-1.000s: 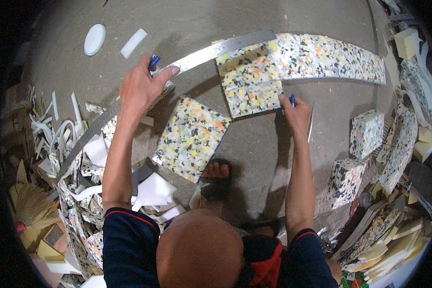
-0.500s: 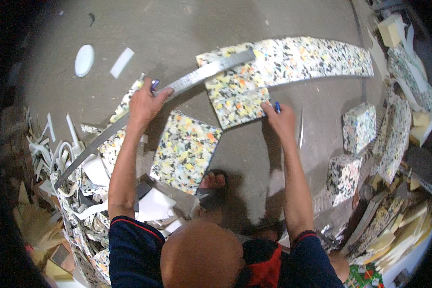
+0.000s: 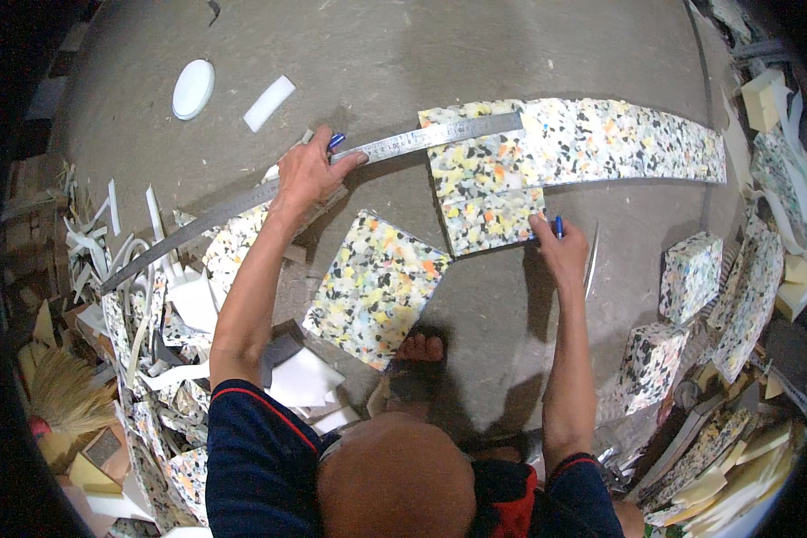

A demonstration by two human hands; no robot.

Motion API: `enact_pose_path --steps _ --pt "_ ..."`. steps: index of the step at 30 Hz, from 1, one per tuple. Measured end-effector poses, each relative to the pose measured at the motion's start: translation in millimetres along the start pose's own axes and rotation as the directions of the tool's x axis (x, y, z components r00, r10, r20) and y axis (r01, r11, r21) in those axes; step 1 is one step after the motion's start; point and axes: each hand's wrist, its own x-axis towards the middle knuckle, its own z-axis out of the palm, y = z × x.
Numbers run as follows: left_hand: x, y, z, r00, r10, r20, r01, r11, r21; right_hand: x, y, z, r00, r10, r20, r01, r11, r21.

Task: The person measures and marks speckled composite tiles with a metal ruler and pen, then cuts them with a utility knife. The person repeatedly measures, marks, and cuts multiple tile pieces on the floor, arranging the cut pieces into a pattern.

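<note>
My left hand point(image 3: 312, 175) is closed around a long metal ruler point(image 3: 394, 143), with a small blue pen-like piece point(image 3: 335, 142) showing by its fingers. The ruler's far end lies across a speckled foam block point(image 3: 484, 215); its other end runs down left over the scrap. At the block's lower right corner, my right hand point(image 3: 562, 249) rests its thumb and finger against the edge, and a blue pen point(image 3: 559, 227) sticks up from its grip. A long speckled foam strip point(image 3: 623, 139) extends right from the block. Another foam block point(image 3: 377, 291) lies closer to me, near my foot.
Foam offcuts point(image 3: 193, 300) are heaped at the left, beside a straw broom point(image 3: 67, 381). Two small foam blocks point(image 3: 690, 276) sit at the right before a pile of foam scraps point(image 3: 749, 296). A white oval piece point(image 3: 194, 90) and a white strip point(image 3: 269, 103) lie farther off.
The whole view has shifted, so things appear farther right. The ruler's marked face now shows more plainly. My right hand stays at the block's corner.
</note>
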Motion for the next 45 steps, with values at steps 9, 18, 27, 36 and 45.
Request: enact_pose_path --steps 9,18,27,36,45 --pt "-4.9 6.1 -1.2 0.996 -0.090 0.019 0.092 0.990 -0.107 -9.2 -1.5 -9.1 0.996 -0.029 -0.083 0.036 0.996 0.085" --pt "-25.9 31.7 -18.9 0.999 0.010 -0.040 -0.010 1.000 0.000 -26.1 -2.2 -29.0 0.965 -0.179 -0.190 0.185 0.983 0.019" --pt "-70.6 83.4 -10.0 0.814 0.577 0.059 -0.577 0.816 -0.015 -121.4 -34.8 -24.5 0.847 -0.520 0.116 0.532 0.826 -0.185" --pt "-77.7 149.5 14.5 0.589 0.757 0.283 -0.780 0.624 -0.049 -174.6 33.3 -9.5 0.918 -0.313 0.245 0.364 0.910 -0.198" --pt "-67.8 180.9 75.5 0.455 0.870 -0.192 -0.890 0.453 -0.055 -183.2 78.3 -5.5 0.985 -0.173 -0.021 0.166 0.969 -0.184"
